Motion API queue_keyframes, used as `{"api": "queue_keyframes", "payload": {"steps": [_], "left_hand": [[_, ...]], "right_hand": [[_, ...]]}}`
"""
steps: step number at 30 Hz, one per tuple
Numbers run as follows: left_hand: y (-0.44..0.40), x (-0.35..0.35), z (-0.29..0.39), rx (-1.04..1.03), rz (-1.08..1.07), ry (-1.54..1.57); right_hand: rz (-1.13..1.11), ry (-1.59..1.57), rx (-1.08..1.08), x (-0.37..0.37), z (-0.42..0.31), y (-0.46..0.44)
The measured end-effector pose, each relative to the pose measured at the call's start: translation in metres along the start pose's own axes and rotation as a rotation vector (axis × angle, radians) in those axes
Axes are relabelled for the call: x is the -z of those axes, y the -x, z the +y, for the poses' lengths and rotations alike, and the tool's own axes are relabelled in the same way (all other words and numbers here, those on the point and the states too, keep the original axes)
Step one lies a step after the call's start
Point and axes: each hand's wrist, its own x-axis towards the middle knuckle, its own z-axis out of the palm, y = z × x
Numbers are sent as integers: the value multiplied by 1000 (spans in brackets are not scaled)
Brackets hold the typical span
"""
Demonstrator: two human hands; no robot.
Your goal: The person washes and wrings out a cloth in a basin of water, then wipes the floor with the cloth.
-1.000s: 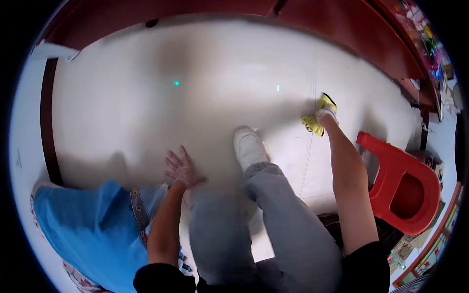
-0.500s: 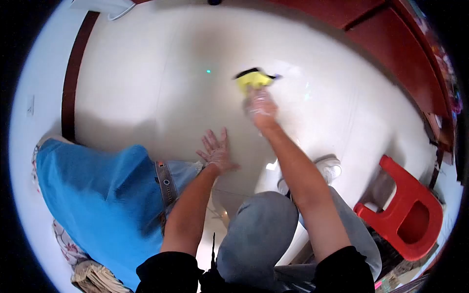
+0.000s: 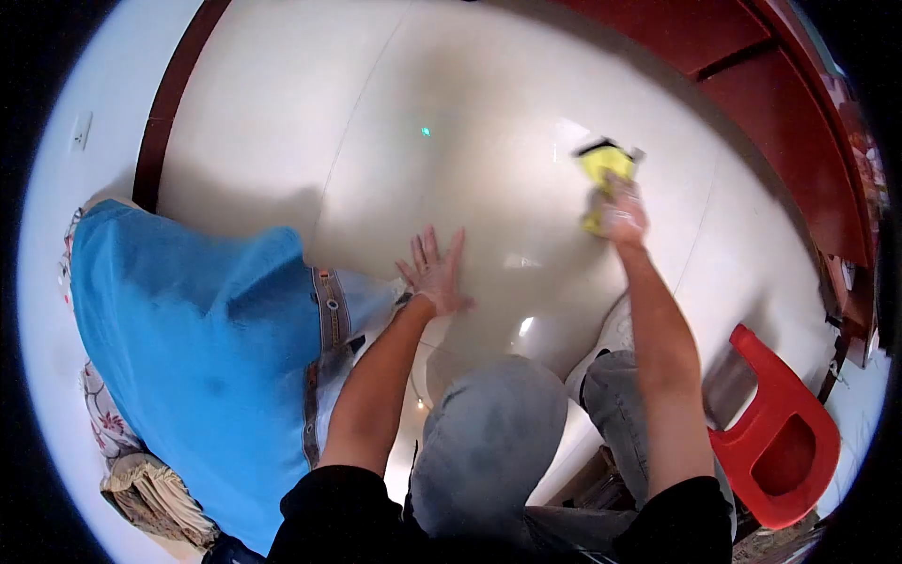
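Note:
A yellow cloth with a black edge (image 3: 605,165) lies under my right hand (image 3: 623,211), whose fingers are bunched on it against the glossy pale tile floor (image 3: 376,188). The cloth and fingers are slightly blurred, and part of the cloth sticks out left of the hand. My left hand (image 3: 436,277) rests on the floor with its fingers spread, holding nothing. Both hands appear to be inside thin clear gloves. Light reflections show on the tiles between the two hands.
At left, a blue cloth cover (image 3: 188,367) drapes over a bulky object beside my left arm. A red plastic stool (image 3: 817,437) stands at the right. Dark red furniture (image 3: 780,122) borders the floor at upper right. My bent knee (image 3: 493,442) is below.
My right hand has swept the yellow cloth to the right across the floor. My left hand stays spread on the floor. The whole view has shifted a little.

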Motion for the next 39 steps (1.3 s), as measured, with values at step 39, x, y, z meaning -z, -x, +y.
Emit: {"api": "queue_keyframes", "payload": {"steps": [39], "left_hand": [[44,-80,-108,40,-52,50]], "right_hand": [[-640,22,187,-75,-243,61]]}}
